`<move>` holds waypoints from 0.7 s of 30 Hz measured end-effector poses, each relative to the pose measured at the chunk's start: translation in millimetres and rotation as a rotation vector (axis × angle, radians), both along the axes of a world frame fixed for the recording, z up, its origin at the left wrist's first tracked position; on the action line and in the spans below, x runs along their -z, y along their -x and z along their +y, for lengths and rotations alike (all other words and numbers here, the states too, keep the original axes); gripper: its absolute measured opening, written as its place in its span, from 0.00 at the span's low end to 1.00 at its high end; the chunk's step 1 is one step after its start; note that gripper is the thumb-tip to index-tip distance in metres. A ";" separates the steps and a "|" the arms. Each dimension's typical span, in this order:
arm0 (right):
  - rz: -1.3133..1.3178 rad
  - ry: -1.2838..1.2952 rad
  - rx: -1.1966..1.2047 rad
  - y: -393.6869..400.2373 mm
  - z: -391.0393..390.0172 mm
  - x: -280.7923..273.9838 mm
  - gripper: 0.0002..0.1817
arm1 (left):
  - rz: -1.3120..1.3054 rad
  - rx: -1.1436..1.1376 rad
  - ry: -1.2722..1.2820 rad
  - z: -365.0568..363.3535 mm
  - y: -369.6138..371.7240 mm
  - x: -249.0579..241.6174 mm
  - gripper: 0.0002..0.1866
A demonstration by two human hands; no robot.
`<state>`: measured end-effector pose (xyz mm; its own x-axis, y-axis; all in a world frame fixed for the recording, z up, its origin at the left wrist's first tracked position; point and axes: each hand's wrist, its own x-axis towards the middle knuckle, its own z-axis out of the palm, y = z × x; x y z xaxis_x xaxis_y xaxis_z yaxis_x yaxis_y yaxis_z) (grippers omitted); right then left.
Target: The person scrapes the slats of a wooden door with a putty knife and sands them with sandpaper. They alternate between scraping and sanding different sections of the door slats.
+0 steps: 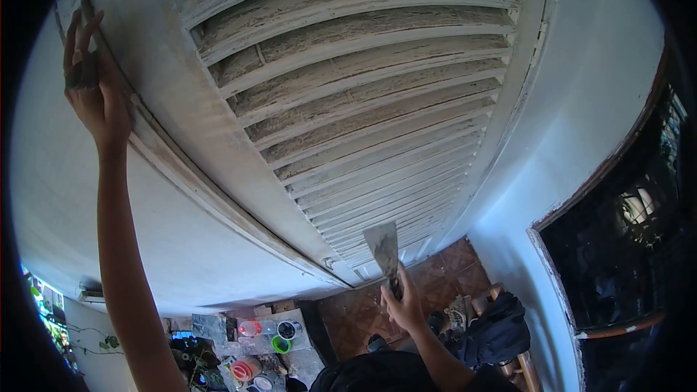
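Note:
A white louvered door (pixel 254 152) with worn, peeling paint fills the upper middle of the head view. My left hand (pixel 96 91) is raised at the upper left, against the frame beside the door's edge, with its fingers apart and nothing seen in them. Low in the middle, my right hand (pixel 404 303) grips the dark handle of a scraper (pixel 383 247). Its wide metal blade points up, in front of the lower slats; whether it touches them cannot be made out.
At the lower left, a table (pixel 305 369) bears a green container (pixel 281 344), red containers and other items. A dark bag (pixel 501 330) lies on a wooden chair at the lower right. Reddish tiles (pixel 348 316) cover the floor. A dark window (pixel 617 239) is on the right.

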<state>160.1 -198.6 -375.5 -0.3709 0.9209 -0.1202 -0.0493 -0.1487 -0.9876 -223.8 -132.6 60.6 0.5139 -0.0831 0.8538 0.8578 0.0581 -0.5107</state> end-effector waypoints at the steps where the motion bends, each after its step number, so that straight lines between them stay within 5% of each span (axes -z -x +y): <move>1: 0.003 -0.010 0.023 0.9 8.3 -11.8 0.38 | -0.004 -0.007 -0.009 0.2 -0.7 0.8 0.22; 5: -0.002 -0.317 0.077 0.5 30.2 -25.3 0.34 | 0.043 -0.007 0.010 -0.9 -2.9 1.4 0.20; 8: 0.106 -0.215 -0.053 -10.4 27.5 -52.8 0.31 | -0.020 -0.048 -0.039 1.5 2.0 3.0 0.19; 10: 0.124 -0.363 -0.049 -7.7 30.2 -48.7 0.28 | 0.002 -0.079 -0.129 3.3 -2.7 2.9 0.16; 11: 0.044 -0.671 -0.080 -7.1 36.2 -54.0 0.28 | -0.010 -0.047 -0.076 2.9 -0.4 3.3 0.19; 16: -0.372 -0.721 -0.344 -25.5 32.3 -111.5 0.23 | -0.171 -0.132 0.075 -7.4 -6.9 15.3 0.23; 18: -0.342 -0.802 -0.265 -27.2 36.1 -110.3 0.23 | -0.168 -0.066 0.033 -4.3 -6.3 14.8 0.23; 21: -0.669 -1.023 -0.187 -28.4 42.2 -147.8 0.24 | -0.247 -0.112 0.082 -13.7 -20.7 17.9 0.22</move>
